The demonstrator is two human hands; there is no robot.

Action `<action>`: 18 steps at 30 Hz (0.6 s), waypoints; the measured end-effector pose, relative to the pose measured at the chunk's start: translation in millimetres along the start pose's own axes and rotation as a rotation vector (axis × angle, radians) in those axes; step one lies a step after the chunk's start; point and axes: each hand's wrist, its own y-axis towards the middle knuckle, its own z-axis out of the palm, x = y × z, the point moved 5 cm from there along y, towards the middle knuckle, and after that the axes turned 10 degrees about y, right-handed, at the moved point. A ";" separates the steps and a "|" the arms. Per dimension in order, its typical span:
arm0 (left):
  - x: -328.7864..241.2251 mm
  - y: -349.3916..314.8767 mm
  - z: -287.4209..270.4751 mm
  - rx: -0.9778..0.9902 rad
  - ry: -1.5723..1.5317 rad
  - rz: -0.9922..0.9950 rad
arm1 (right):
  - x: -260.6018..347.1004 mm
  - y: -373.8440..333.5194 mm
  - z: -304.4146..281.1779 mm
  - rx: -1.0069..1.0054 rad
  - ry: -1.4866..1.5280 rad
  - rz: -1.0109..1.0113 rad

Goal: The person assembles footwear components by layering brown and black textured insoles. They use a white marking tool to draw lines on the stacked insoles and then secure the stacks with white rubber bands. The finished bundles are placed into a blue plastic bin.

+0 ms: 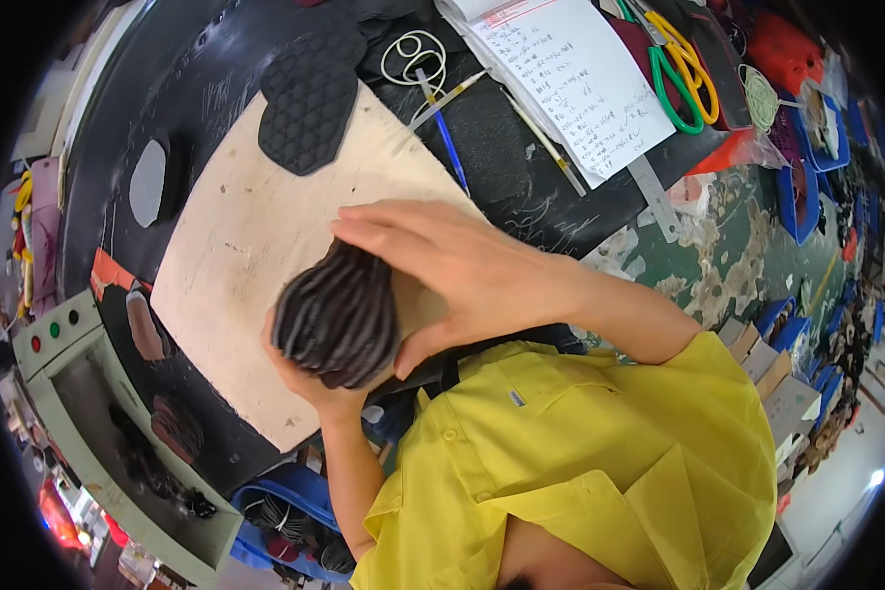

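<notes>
Over the pale board (pixel 221 236) I hold a bundle of dark brown-black layered pieces (pixel 334 315), its edges showing as wavy ridges; I cannot tell what the pieces are. My left hand (pixel 310 388) is wrapped under and around its near left side, most of the fingers hidden behind it. My right hand (pixel 447 270) curves round the far right side, fingertips at the top and thumb by the lower right edge. Beyond the bundle, a black quilted piece (pixel 310 113) lies on the board's far edge.
A handwritten notebook (pixel 575 88), green-handled scissors (pixel 674 93), yellow-handled scissors (pixel 693 64), a blue pen (pixel 447 143) and a steel ruler (pixel 654 197) lie beyond. At left are a grey oval piece (pixel 148 184) and a machine with buttons (pixel 64 339). A blue basket (pixel 265 492) stands below.
</notes>
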 end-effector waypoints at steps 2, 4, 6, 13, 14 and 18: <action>8.8 1.2 -5.4 -0.045 0.020 -0.021 | -5.4 -0.8 -18.3 -0.014 -0.064 0.019; 15.9 -0.9 -8.0 -0.107 0.033 -0.051 | -15.6 -0.4 -40.3 -0.218 -0.182 0.004; 16.9 -3.4 -9.3 -0.138 0.047 -0.063 | -26.7 -9.5 -63.4 -0.307 -0.360 0.059; 25.7 -4.1 -13.9 0.009 0.309 -0.012 | -29.1 -26.0 -125.9 -0.440 -0.580 0.212; 28.1 -7.1 -14.7 0.004 0.316 -0.027 | -30.8 -20.3 -125.3 -0.398 -0.626 0.154; 33.5 -13.0 -17.2 -0.011 0.334 -0.096 | -40.1 15.0 -95.4 -0.257 -0.760 -0.021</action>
